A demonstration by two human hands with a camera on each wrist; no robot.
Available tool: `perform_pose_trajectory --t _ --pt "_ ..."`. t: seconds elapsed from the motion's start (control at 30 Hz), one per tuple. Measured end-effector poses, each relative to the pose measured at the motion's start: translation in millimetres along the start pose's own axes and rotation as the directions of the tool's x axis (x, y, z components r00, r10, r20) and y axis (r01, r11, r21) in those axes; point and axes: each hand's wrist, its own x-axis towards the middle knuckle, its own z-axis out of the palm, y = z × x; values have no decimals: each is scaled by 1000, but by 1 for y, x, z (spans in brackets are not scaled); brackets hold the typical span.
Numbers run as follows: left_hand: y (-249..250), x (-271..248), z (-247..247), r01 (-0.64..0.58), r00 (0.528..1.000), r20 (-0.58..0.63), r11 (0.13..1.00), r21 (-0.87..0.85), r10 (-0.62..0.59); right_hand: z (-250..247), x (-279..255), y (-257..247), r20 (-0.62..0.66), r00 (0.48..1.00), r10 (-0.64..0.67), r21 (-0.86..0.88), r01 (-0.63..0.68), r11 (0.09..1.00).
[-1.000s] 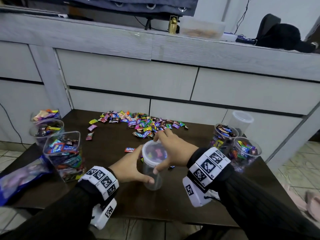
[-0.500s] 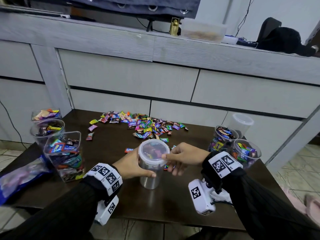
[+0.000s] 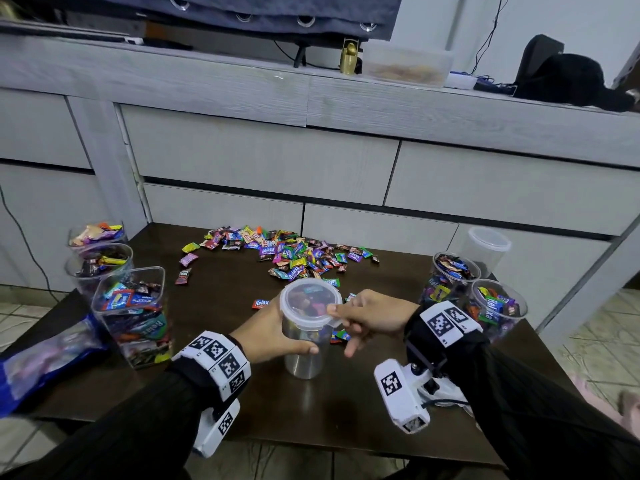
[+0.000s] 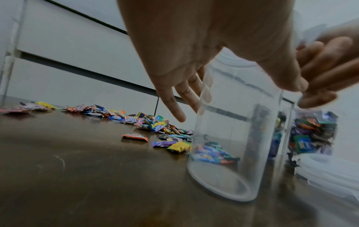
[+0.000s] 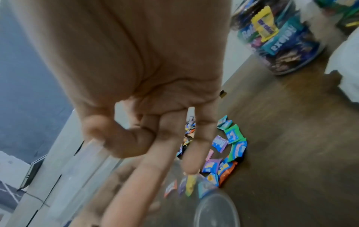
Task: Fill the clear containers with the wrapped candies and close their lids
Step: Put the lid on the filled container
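A clear round container (image 3: 304, 344) stands on the dark table (image 3: 329, 410) near its front, with a translucent lid (image 3: 310, 299) on top. It looks empty in the left wrist view (image 4: 233, 145). My left hand (image 3: 273, 330) grips its left wall, thumb in front and fingers behind. My right hand (image 3: 363, 317) pinches the lid's right edge between thumb and forefinger, with the other fingers hanging loose. The right wrist view shows that lid edge (image 5: 93, 153) under the thumb. A pile of wrapped candies (image 3: 287, 252) lies behind the container.
At the left stand a square container of candies (image 3: 133, 317), two round ones (image 3: 98, 261) behind it and a blue bag (image 3: 45, 362). At the right are two filled round containers (image 3: 495, 310) and an empty lidded one (image 3: 485, 245). A grey drawer unit (image 3: 263, 157) backs the table.
My right hand has come off the top of the lid and moved to its right rim, where it now pinches the edge. My left hand keeps its grip on the container.
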Motion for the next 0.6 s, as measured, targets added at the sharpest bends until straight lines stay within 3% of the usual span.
perform_pose_trajectory --t 0.13,0.33,0.47,0.6 --pt "3 2 -1 -2 1000 15 1000 7 2 -3 -4 -4 -47 999 -7 -83 3 997" --pt "6 5 -5 30 989 149 998 -54 -22 -17 4 -14 -306 950 -62 -231 -10 973" --pt "12 9 -9 48 970 237 998 36 -56 -12 14 -16 -325 933 -152 -349 31 937" --pt "17 9 -9 53 976 205 992 112 -75 -3 25 -20 -373 915 -152 -435 -27 900"
